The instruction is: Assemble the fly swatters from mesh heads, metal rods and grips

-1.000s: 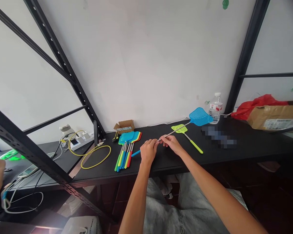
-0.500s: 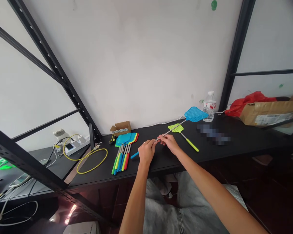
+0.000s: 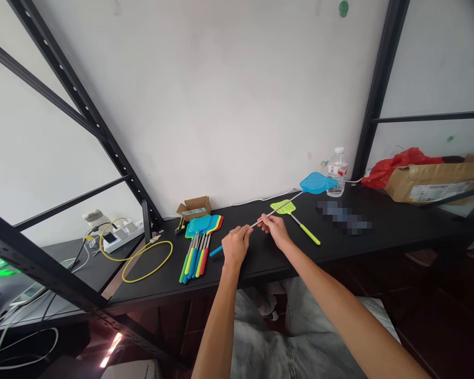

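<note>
Both of my hands hold one blue fly swatter (image 3: pixel 318 183) with a long metal rod. My left hand (image 3: pixel 234 246) grips the rod near its blue handle end, which pokes out to the left. My right hand (image 3: pixel 274 230) pinches the rod a little further along. The blue head is raised above the black table (image 3: pixel 398 231), near the water bottle. A yellow-green swatter (image 3: pixel 296 217) lies flat on the table just behind my right hand. A bundle of several swatters (image 3: pixel 199 243) with green, blue, yellow and red handles lies to the left of my left hand.
A water bottle (image 3: pixel 337 172) stands at the back by a black post. A cardboard parcel (image 3: pixel 434 184) and red bag (image 3: pixel 403 160) sit far right. A small open box (image 3: pixel 194 207), a yellow cable loop (image 3: pixel 144 260) and a power strip (image 3: pixel 116 237) lie left.
The swatter's blue head has risen slightly toward the bottle. My hands stay on the rod, the right one a bit further along. The camera view drifted.
</note>
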`<state>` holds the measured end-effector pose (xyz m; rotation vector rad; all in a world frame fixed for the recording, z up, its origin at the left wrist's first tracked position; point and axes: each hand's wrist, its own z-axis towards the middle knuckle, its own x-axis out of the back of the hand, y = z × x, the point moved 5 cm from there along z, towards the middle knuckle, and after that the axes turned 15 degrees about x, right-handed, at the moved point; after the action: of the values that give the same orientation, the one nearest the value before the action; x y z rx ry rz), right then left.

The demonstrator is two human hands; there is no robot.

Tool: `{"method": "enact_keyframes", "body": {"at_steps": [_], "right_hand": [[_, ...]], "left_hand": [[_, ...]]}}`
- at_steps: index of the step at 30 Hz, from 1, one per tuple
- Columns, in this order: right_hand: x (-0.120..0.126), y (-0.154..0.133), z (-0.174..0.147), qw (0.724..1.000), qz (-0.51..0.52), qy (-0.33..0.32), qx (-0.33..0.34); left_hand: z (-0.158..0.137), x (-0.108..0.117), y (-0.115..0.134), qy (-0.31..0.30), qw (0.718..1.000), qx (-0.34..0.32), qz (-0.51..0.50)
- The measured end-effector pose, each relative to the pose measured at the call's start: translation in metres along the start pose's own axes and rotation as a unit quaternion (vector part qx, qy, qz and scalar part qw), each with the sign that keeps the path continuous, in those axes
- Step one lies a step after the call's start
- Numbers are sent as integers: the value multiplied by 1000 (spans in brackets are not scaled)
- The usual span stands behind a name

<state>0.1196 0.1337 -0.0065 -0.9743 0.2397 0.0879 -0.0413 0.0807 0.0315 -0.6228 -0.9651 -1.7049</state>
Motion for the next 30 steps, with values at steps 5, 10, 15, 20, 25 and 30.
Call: {"method": "enact_keyframes", "body": {"at_steps": [5, 10, 15, 20, 25, 30], "right_hand": [[8, -2, 1, 997, 10, 72, 3], [16, -2, 3, 990, 22, 137, 16], [27, 1, 3, 980, 22, 196, 26], [33, 5, 3, 973, 29, 227, 31], [36, 4, 3, 967, 32, 253, 26], [39, -1, 1, 955, 39, 290, 40]], "left_hand": [[1, -2, -4, -8, 1000, 4, 3], [1, -3, -7, -10, 1000, 6, 1], [1, -3, -8, -6, 1000, 3, -3], [0, -3, -8, -6, 1000, 0, -5], [-1, -2, -7, -11, 1000, -2, -3], [-1, -1, -8, -6, 1000, -8, -2]]}}
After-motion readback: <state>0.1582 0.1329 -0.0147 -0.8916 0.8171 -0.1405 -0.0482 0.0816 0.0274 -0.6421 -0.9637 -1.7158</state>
